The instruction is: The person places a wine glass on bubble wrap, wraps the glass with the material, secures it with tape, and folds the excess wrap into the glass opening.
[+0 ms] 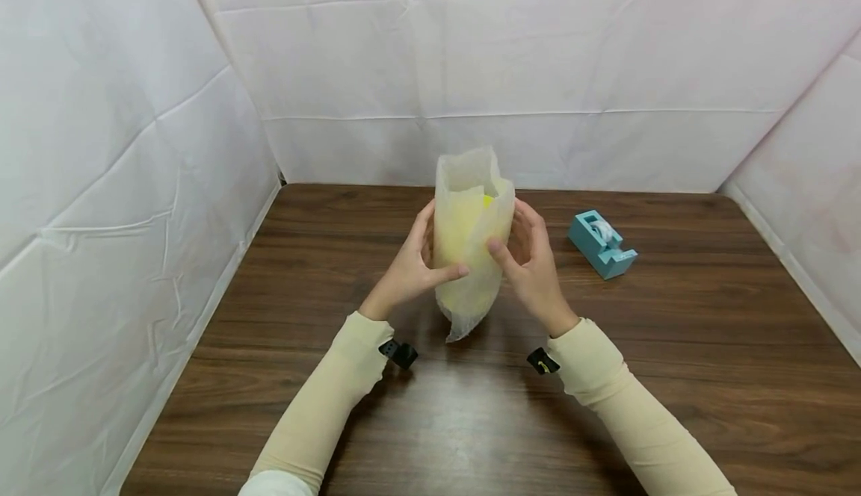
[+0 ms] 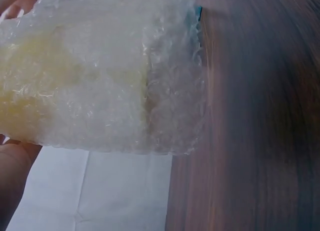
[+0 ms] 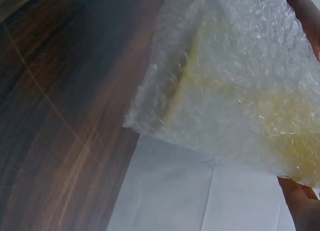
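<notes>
A yellow object (image 1: 487,201) is wrapped in translucent bubble wrap (image 1: 471,257), a tall roll with its upper end loose and its lower end coming to a crumpled tip. My left hand (image 1: 417,264) grips the roll from the left, thumb across its front. From the right, my right hand (image 1: 534,268) holds it the same way, thumb on the front. Both wrist views show the bubble wrap (image 2: 100,91) close up, with yellow showing through; the kind of object inside is hidden by the layers. The wrapped roll overlaps the table's far half in the head view.
A teal tape dispenser (image 1: 602,244) with a roll of tape stands on the dark wooden table (image 1: 457,421), right of the hands. White sheeting (image 1: 511,63) hangs behind the table and along both sides.
</notes>
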`<action>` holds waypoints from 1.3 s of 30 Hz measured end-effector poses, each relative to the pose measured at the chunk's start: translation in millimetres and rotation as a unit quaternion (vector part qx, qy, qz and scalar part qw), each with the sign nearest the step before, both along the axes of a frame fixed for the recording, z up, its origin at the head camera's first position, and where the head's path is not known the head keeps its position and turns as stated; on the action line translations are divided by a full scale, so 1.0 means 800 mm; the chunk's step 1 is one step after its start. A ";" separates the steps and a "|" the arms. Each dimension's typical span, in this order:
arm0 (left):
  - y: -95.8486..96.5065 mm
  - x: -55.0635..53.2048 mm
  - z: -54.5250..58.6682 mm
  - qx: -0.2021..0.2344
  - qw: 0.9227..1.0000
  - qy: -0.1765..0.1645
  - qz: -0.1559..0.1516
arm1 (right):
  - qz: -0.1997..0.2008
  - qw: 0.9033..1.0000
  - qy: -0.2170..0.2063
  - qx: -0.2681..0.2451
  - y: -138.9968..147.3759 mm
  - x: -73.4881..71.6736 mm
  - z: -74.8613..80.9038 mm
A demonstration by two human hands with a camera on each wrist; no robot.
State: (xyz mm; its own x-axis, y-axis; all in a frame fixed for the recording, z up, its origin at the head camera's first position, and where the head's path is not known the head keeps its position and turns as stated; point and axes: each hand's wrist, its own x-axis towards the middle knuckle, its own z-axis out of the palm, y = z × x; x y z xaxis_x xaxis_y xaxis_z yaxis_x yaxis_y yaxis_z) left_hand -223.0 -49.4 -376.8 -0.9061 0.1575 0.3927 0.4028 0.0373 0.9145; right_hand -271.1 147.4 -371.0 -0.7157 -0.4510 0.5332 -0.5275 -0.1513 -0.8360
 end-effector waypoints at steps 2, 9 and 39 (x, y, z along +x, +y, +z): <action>-0.001 0.002 -0.004 -0.004 1.000 0.012 -0.001 | 0.008 0.999 0.024 -0.023 0.000 0.002 -0.006; -0.003 0.006 -0.017 -0.013 0.999 0.041 -0.005 | -0.033 0.982 0.155 -0.100 -0.005 0.003 -0.022; 0.003 0.006 -0.031 -0.021 0.997 0.071 -0.007 | -0.081 0.832 0.536 0.120 0.007 -0.016 -0.014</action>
State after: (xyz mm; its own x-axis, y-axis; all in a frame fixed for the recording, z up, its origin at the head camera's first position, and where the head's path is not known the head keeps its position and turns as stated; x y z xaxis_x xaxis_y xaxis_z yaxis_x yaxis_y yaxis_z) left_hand -217.8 -46.6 -401.7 -0.8397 0.1880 0.5095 0.5287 0.0684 0.8460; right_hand -283.6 153.0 -382.1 0.0514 -0.5808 0.8125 -0.9863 0.0981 0.1325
